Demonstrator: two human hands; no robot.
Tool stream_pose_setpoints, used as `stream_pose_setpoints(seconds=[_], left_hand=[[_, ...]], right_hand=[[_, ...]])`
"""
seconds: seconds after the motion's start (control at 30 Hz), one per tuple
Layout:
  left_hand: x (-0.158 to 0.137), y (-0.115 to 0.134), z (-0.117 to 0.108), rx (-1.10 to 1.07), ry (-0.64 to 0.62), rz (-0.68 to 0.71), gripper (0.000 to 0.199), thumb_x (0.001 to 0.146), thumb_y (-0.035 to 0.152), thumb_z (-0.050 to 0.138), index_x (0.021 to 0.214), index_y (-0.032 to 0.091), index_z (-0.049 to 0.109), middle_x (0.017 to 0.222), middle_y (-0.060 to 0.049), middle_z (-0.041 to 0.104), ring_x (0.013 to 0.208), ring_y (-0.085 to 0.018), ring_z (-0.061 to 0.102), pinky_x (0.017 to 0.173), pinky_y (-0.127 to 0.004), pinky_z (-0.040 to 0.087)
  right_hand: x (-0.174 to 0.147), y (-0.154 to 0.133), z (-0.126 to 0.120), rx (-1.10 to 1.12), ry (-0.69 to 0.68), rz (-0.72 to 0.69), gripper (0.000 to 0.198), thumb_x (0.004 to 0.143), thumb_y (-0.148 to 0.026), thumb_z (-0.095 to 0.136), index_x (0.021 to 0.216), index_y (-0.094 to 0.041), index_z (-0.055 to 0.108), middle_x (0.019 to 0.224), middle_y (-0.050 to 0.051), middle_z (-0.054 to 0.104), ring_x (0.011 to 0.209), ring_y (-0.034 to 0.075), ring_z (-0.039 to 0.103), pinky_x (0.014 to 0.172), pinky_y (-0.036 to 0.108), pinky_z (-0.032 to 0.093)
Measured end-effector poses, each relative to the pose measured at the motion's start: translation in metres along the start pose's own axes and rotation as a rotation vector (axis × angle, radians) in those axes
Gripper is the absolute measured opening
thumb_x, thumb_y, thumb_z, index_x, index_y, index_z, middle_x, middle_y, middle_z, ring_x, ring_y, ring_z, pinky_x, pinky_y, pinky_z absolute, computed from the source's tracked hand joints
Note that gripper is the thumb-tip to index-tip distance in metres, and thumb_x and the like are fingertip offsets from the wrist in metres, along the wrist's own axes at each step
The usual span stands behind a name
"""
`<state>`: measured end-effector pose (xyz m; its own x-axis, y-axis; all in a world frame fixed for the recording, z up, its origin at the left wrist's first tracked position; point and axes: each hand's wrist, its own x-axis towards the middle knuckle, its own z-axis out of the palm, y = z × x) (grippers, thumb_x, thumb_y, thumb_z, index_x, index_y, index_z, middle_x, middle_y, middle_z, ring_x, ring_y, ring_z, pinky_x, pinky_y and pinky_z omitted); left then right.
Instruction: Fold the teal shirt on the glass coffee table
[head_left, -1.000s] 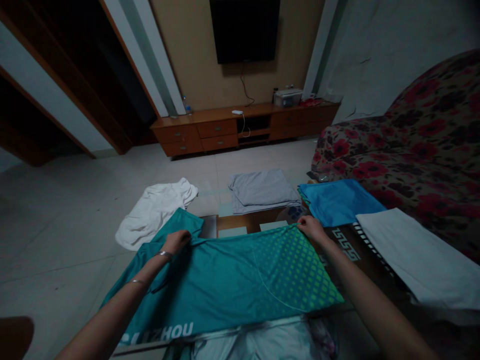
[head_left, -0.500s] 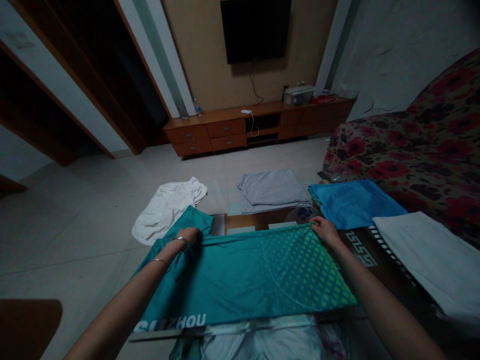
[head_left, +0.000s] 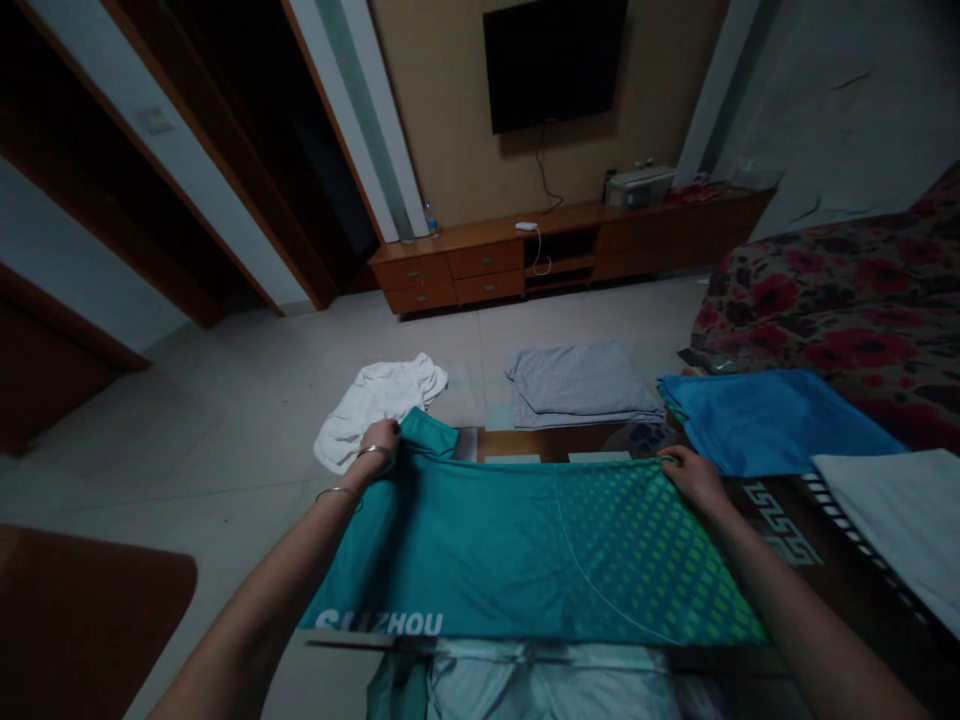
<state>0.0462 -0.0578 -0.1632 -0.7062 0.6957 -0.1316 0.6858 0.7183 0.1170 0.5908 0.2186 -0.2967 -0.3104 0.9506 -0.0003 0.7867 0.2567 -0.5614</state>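
Head view, looking down past our two bare forearms in a dim room; we see a teal shirt (head_left: 525, 550) spread flat across a low table (head_left: 780, 520), its far edge running between our hands and white lettering showing at its near left corner; our left hand (head_left: 380, 440), with two thin bracelets at the wrist, is closed on the shirt's far left corner, where the cloth bunches into a raised fold by the sleeve; our right hand (head_left: 690, 475) is pinched on the far right corner, fingers curled over the edge where the fabric fades to a green dotted pattern; a pale garment (head_left: 525, 685) lies under the shirt's near edge; beyond the shirt, a folded grey cloth (head_left: 577, 385) sits on the table's far end; just right of it lies a folded blue cloth (head_left: 772, 420), and nearer us on the right a white cloth (head_left: 900, 520); a crumpled white garment (head_left: 375, 405) lies beside the left hand; a floral sofa (head_left: 825, 290) stands to the right; against the far wall we see a wooden cabinet (head_left: 562, 250) under a wall-mounted television (head_left: 555, 60).
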Motion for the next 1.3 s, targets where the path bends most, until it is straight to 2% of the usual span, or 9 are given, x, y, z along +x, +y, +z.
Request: stream_pose_setpoints(seconds=[0.1, 0.2, 0.37, 0.47, 0.57, 0.77, 1.03, 1.17, 1.3], left_hand=[[0.014, 0.011, -0.002, -0.165, 0.168, 0.030, 0.060, 0.074, 0.005, 0.052, 0.132, 0.016, 0.046, 0.127, -0.013, 0.057, 0.112, -0.021, 0.058, 0.089, -0.029, 0.047], [0.015, -0.007, -0.006, -0.272, 0.240, 0.023, 0.069, 0.072, 0.003, 0.050, 0.138, 0.017, 0.039, 0.139, -0.011, 0.047, 0.119, -0.018, 0.053, 0.093, -0.025, 0.046], [-0.015, -0.084, -0.008, -0.338, 0.138, -0.120, 0.033, 0.069, 0.010, 0.056, 0.100, 0.012, 0.067, 0.111, -0.012, 0.067, 0.102, -0.021, 0.062, 0.089, -0.028, 0.048], [-0.039, -0.123, 0.003, -0.369, 0.046, -0.208, 0.016, 0.068, 0.021, 0.062, 0.080, 0.013, 0.068, 0.089, -0.010, 0.071, 0.084, -0.022, 0.066, 0.078, -0.030, 0.051], [-0.054, -0.142, 0.019, -0.412, -0.012, -0.236, 0.019, 0.066, 0.030, 0.066, 0.076, 0.014, 0.066, 0.080, -0.006, 0.071, 0.077, -0.020, 0.065, 0.071, -0.027, 0.051], [-0.051, -0.134, 0.042, -0.437, 0.000, -0.239, 0.018, 0.065, 0.028, 0.066, 0.076, 0.014, 0.062, 0.081, -0.004, 0.068, 0.077, -0.018, 0.062, 0.067, -0.024, 0.048], [-0.051, -0.133, 0.047, -0.297, 0.063, -0.296, 0.011, 0.074, 0.024, 0.058, 0.080, 0.014, 0.058, 0.090, -0.009, 0.066, 0.086, -0.020, 0.059, 0.073, -0.026, 0.044], [-0.070, -0.135, 0.048, -0.250, 0.016, -0.301, 0.009, 0.073, 0.024, 0.060, 0.074, 0.015, 0.057, 0.086, -0.008, 0.067, 0.083, -0.021, 0.060, 0.071, -0.026, 0.043], [-0.107, -0.129, 0.055, -0.232, -0.054, -0.301, 0.012, 0.074, 0.025, 0.061, 0.068, 0.018, 0.053, 0.077, -0.004, 0.067, 0.077, -0.019, 0.061, 0.065, -0.024, 0.042]], right_hand=[[-0.001, 0.003, 0.002, -0.004, -0.009, -0.007, 0.031, 0.073, -0.030, 0.050, 0.096, -0.017, 0.067, 0.084, 0.006, 0.069, 0.075, 0.020, 0.063, 0.067, 0.027, 0.043], [-0.002, 0.005, 0.002, -0.001, -0.027, -0.019, 0.032, 0.073, -0.033, 0.049, 0.096, -0.018, 0.067, 0.084, 0.007, 0.070, 0.075, 0.021, 0.063, 0.066, 0.028, 0.043], [0.000, 0.008, 0.004, -0.033, -0.045, -0.012, 0.035, 0.072, -0.037, 0.049, 0.096, -0.019, 0.068, 0.082, 0.008, 0.070, 0.072, 0.023, 0.064, 0.064, 0.029, 0.043], [0.001, 0.011, 0.006, -0.046, -0.051, -0.010, 0.036, 0.073, -0.038, 0.048, 0.097, -0.021, 0.068, 0.081, 0.007, 0.069, 0.072, 0.023, 0.064, 0.064, 0.030, 0.043], [0.002, 0.013, 0.008, -0.057, -0.048, -0.022, 0.036, 0.073, -0.039, 0.047, 0.097, -0.021, 0.067, 0.082, 0.007, 0.070, 0.071, 0.024, 0.064, 0.064, 0.031, 0.043], [0.002, 0.013, 0.009, -0.086, -0.069, -0.023, 0.037, 0.075, -0.037, 0.047, 0.101, -0.020, 0.067, 0.090, 0.009, 0.071, 0.079, 0.025, 0.065, 0.069, 0.032, 0.044], [-0.005, -0.001, -0.002, -0.145, -0.065, -0.026, 0.034, 0.076, -0.031, 0.048, 0.097, -0.016, 0.070, 0.091, 0.010, 0.071, 0.083, 0.025, 0.065, 0.070, 0.031, 0.044], [0.002, 0.002, -0.012, -0.187, -0.106, -0.006, 0.029, 0.073, -0.026, 0.052, 0.092, -0.017, 0.072, 0.090, 0.010, 0.071, 0.082, 0.024, 0.064, 0.069, 0.030, 0.044], [0.008, 0.003, -0.027, -0.234, -0.163, 0.063, 0.024, 0.071, -0.022, 0.054, 0.086, -0.017, 0.072, 0.088, 0.013, 0.069, 0.078, 0.025, 0.063, 0.069, 0.033, 0.043]])
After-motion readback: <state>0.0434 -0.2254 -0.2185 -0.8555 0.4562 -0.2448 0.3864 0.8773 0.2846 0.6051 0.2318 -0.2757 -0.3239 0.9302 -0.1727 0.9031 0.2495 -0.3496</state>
